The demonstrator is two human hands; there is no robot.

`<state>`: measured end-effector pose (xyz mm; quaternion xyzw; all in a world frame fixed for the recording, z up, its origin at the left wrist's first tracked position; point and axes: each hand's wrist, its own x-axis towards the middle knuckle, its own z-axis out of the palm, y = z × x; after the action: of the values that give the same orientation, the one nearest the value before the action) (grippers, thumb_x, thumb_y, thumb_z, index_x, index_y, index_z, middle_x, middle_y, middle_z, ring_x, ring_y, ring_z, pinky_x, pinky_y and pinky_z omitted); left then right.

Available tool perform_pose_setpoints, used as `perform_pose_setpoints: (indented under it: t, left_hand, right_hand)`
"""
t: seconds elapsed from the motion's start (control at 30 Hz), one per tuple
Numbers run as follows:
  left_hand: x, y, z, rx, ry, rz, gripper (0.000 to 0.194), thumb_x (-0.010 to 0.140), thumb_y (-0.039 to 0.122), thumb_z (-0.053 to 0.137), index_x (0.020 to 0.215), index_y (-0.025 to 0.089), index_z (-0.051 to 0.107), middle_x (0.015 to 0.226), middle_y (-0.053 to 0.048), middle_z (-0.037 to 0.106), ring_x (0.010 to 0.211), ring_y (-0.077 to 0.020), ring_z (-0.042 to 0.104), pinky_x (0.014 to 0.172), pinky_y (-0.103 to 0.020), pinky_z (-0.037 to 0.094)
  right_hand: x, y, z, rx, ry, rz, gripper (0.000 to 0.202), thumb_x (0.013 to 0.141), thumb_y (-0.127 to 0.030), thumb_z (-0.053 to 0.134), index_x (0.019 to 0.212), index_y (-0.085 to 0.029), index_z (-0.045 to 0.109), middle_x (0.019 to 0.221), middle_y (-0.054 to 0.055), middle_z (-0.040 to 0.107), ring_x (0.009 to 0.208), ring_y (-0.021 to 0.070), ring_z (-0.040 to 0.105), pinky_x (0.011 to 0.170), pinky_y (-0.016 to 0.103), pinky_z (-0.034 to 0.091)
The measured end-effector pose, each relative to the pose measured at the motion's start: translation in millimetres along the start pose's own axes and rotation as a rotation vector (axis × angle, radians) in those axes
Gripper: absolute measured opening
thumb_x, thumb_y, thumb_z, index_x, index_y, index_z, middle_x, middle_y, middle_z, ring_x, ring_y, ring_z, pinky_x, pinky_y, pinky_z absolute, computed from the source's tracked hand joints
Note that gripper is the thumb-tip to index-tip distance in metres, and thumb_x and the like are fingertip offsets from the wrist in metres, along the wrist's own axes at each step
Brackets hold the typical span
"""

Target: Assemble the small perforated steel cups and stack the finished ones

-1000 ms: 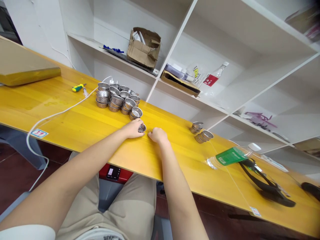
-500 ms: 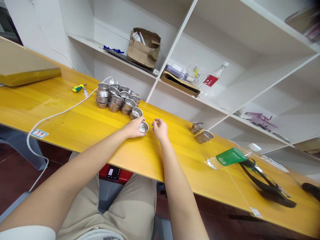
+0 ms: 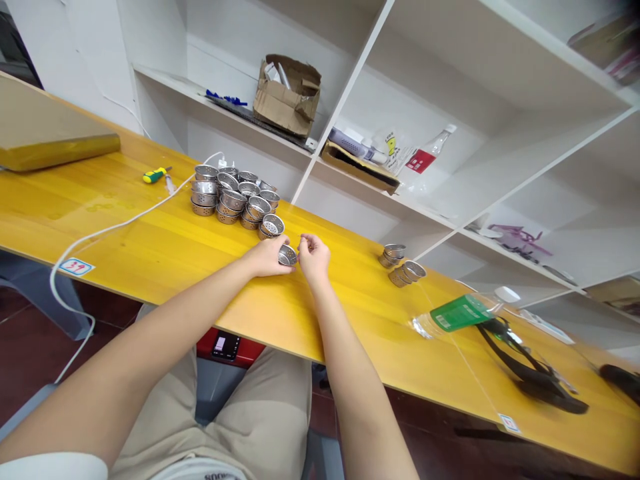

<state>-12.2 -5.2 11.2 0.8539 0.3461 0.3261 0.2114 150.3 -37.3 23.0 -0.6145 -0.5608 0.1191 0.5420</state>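
Observation:
My left hand point(image 3: 271, 257) is wrapped round a small perforated metal cup point(image 3: 287, 256), its open mouth facing up and toward me. Close against the cup's right side is my right hand point(image 3: 314, 259), thumb and fingers pinched together; whatever may be between them is too small to make out. Just beyond my left hand stand stacked metal cups point(image 3: 232, 199) of the same kind, in several rows. Another small group of these cups point(image 3: 407, 272) sits farther right on the yellow table point(image 3: 360, 320).
A white cable point(image 3: 125, 223) crosses the table at left, near a green-and-yellow screwdriver point(image 3: 154, 175). A bottle with a green label point(image 3: 460, 313) and a black strap-like object point(image 3: 530, 373) lie at right. White shelves point(image 3: 395, 200) with a torn cardboard box point(image 3: 285, 100) rise behind.
My right hand has moved left, up to the cup, and its fingers have drawn together more. The left hand keeps its hold on the cup in nearly the same place.

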Motion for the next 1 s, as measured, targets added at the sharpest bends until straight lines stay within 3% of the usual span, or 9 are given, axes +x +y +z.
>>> perform_pose_setpoints:
  t: [0.33, 0.47, 0.8, 1.0]
  left_hand:
    - [0.0, 0.2, -1.4, -0.025, -0.007, 0.016, 0.062, 0.067, 0.049, 0.079, 0.119, 0.022, 0.058, 0.104, -0.008, 0.073, 0.094, -0.0300, 0.071, 0.080, -0.038, 0.054]
    - [-0.9, 2.0, -4.0, -0.004, -0.006, -0.010, 0.067, 0.068, 0.051, 0.078, 0.125, 0.021, 0.057, 0.106, -0.010, 0.074, 0.096, -0.0317, 0.072, 0.080, -0.038, 0.055]
    - [-1.6, 3.6, -6.7, 0.003, -0.022, -0.048, 0.082, 0.067, 0.057, 0.079, 0.136, 0.021, 0.050, 0.105, -0.010, 0.075, 0.097, -0.0328, 0.073, 0.080, -0.038, 0.056]
    - [-1.3, 3.9, -8.3, -0.024, -0.016, -0.005, 0.080, 0.065, 0.057, 0.081, 0.131, 0.021, 0.052, 0.102, -0.008, 0.074, 0.095, -0.0311, 0.073, 0.078, -0.036, 0.055]
  right_hand:
    - [-3.4, 0.2, 1.3, -0.102, -0.096, -0.059, 0.030, 0.090, -0.036, 0.053, 0.099, -0.017, 0.074, 0.070, 0.001, 0.069, 0.063, 0.0170, 0.063, 0.069, 0.028, 0.049]
    - [-5.6, -4.0, 1.1, -0.132, -0.130, -0.066, 0.029, 0.091, -0.035, 0.053, 0.098, -0.017, 0.074, 0.071, 0.001, 0.070, 0.061, 0.0161, 0.062, 0.069, 0.027, 0.050]
    - [-3.7, -3.7, -0.5, -0.050, -0.201, 0.014, 0.030, 0.090, -0.037, 0.054, 0.101, -0.017, 0.073, 0.064, 0.000, 0.065, 0.056, 0.0158, 0.059, 0.060, 0.026, 0.049]
    - [-2.9, -9.0, -0.3, 0.141, -0.310, 0.162, 0.034, 0.088, -0.041, 0.056, 0.105, -0.016, 0.071, 0.059, -0.004, 0.056, 0.041, 0.0111, 0.046, 0.042, 0.025, 0.041]
